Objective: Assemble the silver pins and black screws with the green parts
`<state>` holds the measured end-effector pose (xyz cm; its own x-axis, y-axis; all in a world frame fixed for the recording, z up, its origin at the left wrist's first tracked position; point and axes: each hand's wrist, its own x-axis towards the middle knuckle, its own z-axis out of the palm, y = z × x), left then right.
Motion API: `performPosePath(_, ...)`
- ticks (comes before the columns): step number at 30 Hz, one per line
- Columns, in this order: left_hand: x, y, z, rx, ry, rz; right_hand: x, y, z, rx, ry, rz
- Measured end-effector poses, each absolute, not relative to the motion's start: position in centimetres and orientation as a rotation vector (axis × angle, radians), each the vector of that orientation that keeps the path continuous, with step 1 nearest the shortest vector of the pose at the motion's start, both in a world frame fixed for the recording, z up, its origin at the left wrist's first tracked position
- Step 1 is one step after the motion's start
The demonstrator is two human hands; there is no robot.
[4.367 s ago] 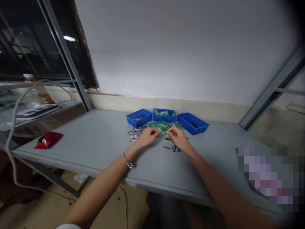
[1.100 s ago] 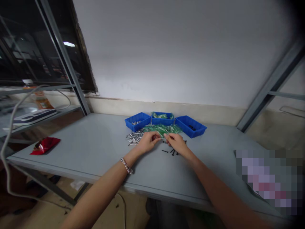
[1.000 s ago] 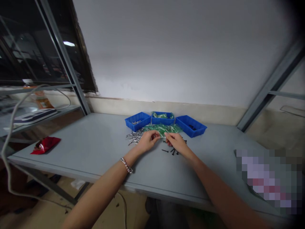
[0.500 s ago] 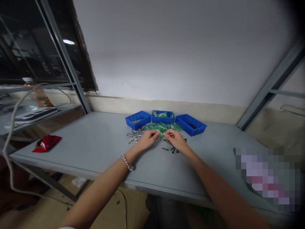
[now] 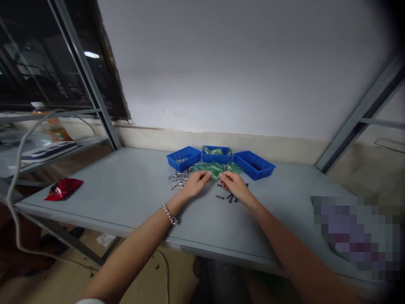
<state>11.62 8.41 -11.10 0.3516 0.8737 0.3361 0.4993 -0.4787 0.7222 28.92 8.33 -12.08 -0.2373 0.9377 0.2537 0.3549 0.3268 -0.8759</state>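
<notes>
My left hand (image 5: 198, 183) is closed in a pinch over the middle of the table, beside a pile of shiny silver screws or nails (image 5: 179, 179). Facing it, my right hand (image 5: 234, 185) pinches too, just above several black screws (image 5: 232, 197). Green clear plastic bags (image 5: 215, 168) lie right behind both sets of fingertips. What the fingers hold is too small and too hidden to make out. A small gap separates the two hands.
Along the wall stand three blue bins: the left bin (image 5: 177, 164) with silver pieces, the middle bin (image 5: 217, 158) with green packets, the right bin (image 5: 253, 172) with dark pieces. A red packet (image 5: 65, 188) lies far left on the grey table (image 5: 126, 192). Metal uprights flank it.
My right fingertips have shifted slightly to the right, widening the gap from my left hand. The left hand keeps its pinch in nearly the same place.
</notes>
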Motion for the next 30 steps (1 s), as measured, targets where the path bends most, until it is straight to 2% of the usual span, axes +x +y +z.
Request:
performPosePath(5, 11.4, 8.9, -11.4, 2.065, 1.28, 1.001, 29.0, 8.3, -12.1, -1.141, -1.745, 0.911)
performPosePath(15, 11.5, 9.7, -12.1, 1.845, 1.09, 0.953, 28.8, 8.2, -11.9, -1.123, -1.717, 0.916)
performPosePath(27, 12.0, 8.6, -11.4, 1.88, 1.024, 0.867, 29.0, 8.4, -12.0, -1.065, -1.688, 0.857)
performPosePath(30, 11.7, 8.9, -11.6, 1.853, 0.996, 0.94, 29.0, 8.2, -11.9, -1.07, -1.708, 0.852)
